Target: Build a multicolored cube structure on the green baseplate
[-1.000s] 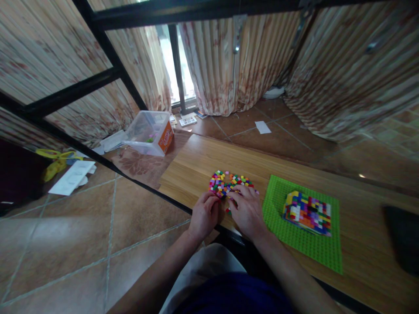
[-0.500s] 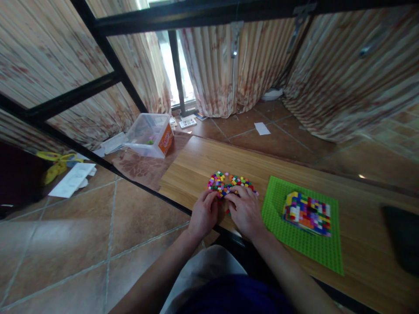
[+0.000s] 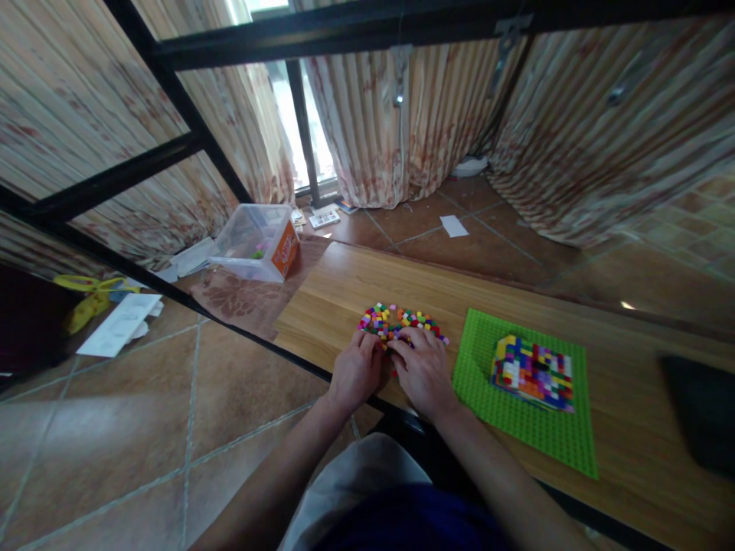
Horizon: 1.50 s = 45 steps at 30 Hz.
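Left hand and right hand, fingers curled in close; whether they grip anything, I can't tell! Loose toy bricks crowd just beyond the fingertips: one careless knuckle sweep could scatter them.

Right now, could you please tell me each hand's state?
Left hand: curled beside the loose bricks; anything held cannot be told.
Right hand: curled at their near edge; anything held cannot be told.

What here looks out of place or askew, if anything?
A white sheet lies by itself on the tiled floor beyond the table, so it may have been dropped. The loose bricks lie gathered on the table, so they do not look spilled.
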Each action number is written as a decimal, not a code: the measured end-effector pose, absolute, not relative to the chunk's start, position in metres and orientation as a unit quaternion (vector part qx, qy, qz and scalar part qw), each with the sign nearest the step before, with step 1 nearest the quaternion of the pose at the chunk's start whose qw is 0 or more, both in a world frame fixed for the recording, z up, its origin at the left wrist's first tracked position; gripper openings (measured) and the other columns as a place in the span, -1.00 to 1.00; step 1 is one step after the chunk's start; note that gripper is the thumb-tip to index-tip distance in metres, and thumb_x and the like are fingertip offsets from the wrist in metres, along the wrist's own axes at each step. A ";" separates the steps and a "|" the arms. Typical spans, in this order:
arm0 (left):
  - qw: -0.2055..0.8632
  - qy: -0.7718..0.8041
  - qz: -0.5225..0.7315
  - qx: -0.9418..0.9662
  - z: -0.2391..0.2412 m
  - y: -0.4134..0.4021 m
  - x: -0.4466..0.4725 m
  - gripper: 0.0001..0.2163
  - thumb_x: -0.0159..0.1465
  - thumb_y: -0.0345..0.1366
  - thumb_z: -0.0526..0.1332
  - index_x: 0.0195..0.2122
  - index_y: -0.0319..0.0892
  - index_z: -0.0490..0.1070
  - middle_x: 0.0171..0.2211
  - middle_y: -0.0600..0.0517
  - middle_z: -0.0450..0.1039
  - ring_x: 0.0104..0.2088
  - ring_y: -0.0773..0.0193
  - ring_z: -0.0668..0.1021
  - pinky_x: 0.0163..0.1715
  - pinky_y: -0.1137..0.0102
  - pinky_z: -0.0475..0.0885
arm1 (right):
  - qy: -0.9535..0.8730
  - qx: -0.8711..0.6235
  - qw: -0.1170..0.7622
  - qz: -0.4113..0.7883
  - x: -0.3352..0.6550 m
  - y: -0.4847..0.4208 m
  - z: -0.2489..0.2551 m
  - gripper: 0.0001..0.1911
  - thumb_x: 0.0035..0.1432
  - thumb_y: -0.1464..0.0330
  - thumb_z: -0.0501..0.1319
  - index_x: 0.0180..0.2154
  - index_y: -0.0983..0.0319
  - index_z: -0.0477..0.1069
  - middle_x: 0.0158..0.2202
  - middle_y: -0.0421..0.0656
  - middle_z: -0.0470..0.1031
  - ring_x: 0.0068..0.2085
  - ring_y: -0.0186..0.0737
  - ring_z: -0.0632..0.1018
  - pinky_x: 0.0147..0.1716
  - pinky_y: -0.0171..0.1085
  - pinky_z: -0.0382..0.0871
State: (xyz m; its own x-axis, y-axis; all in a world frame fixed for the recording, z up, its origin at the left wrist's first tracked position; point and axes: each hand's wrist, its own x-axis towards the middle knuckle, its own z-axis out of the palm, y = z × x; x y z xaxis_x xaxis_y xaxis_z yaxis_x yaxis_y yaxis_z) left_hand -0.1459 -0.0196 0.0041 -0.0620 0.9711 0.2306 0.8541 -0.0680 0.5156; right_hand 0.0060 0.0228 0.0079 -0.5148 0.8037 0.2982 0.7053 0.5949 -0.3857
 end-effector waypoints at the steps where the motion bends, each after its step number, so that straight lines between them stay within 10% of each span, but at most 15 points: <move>1: 0.104 0.676 0.272 0.677 0.005 -0.019 -0.146 -0.93 0.34 -0.40 0.11 -0.22 -0.13 0.36 -0.23 -0.03 0.44 -0.32 0.26 0.54 -0.35 0.41 0.44 | -0.862 -0.439 0.229 0.107 0.007 0.022 0.008 -0.81 0.21 0.42 0.21 -0.16 0.14 0.55 -0.04 -0.07 0.48 0.01 -0.04 0.38 -0.03 -0.07 0.22; 20: 0.175 0.616 0.346 0.686 0.001 -0.022 -0.153 -0.83 0.27 -0.45 0.15 -0.15 -0.11 0.41 -0.22 0.02 0.54 -0.19 0.26 0.58 -0.17 0.37 0.49 | -0.872 -0.401 0.252 0.120 0.005 0.025 0.009 -0.88 0.24 0.45 0.21 -0.33 0.17 0.49 -0.29 -0.17 0.57 -0.16 -0.14 0.43 -0.11 -0.17 0.16; 45: 0.157 0.627 0.404 0.647 0.012 -0.022 -0.133 -0.85 0.36 -0.32 0.11 -0.21 -0.14 0.47 -0.28 -0.01 0.57 -0.29 0.29 0.59 -0.24 0.40 0.50 | -0.740 -0.487 0.422 0.191 0.034 -0.004 0.030 -0.74 0.31 0.36 0.11 -0.10 0.12 0.55 -0.17 -0.11 0.63 -0.14 -0.15 0.59 -0.07 -0.13 0.45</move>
State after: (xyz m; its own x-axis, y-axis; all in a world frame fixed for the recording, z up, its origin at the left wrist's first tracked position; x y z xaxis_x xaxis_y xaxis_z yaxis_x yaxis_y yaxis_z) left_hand -0.1332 -0.0219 0.0124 -0.1122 0.9385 0.3266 0.6846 -0.1653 0.7100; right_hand 0.0339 -0.0043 0.0297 -0.1699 0.8822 0.4391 0.5588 0.4533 -0.6944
